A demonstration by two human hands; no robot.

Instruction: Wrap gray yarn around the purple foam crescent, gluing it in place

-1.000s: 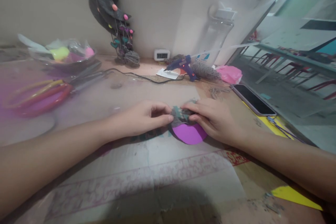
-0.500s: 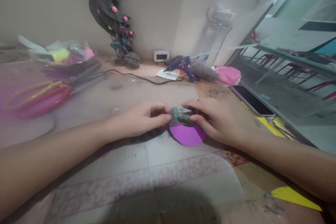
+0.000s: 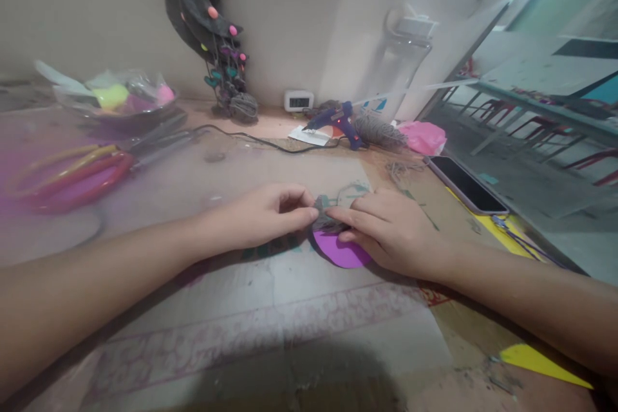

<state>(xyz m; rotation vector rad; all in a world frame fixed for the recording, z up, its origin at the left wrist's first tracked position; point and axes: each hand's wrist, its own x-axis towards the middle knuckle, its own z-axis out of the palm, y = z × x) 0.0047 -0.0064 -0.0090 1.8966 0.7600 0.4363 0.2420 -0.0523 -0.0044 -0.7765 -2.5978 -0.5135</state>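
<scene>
Lower right of the frame: yellow piece point(image 3: 545, 364) on the worn tabletop point(image 3: 521, 309). Lower centre: pale sheet point(image 3: 386, 341) with a reddish patterned band running across. Middle of the frame: purple disc point(image 3: 342, 252) with gray yarn point(image 3: 324, 222) along its upper part, both between the two hands. Left hand point(image 3: 270, 215) comes in from the left — thumb and index tips nearly together, pinching the yarn's left edge, rounded gap behind the tips. Right hand point(image 3: 396, 232) comes in from the right — index stretched out onto the yarn, thumb below it over the disc, other fingers curled in; cannot tell whether it grips anything. Right of centre: dark-screened phone point(image 3: 466, 183), strap hanging off its near corner. Left edge: scissors point(image 3: 96, 174), red and yellow handles, blurred. Behind the hands, upper centre: blue glue gun point(image 3: 338, 122) by a white card point(image 3: 309, 136), gray yarn bundle point(image 3: 379, 131) just beside, then pink plastic point(image 3: 423, 137). Along the wall: bowl point(image 3: 138, 121) of bagged bits at upper left, gray crescent decoration point(image 3: 205, 6) with coloured balls, white clock point(image 3: 299, 101), clear bottle point(image 3: 400, 71). Far upper right: long table point(image 3: 545, 103), red stools point(image 3: 526, 127)
</scene>
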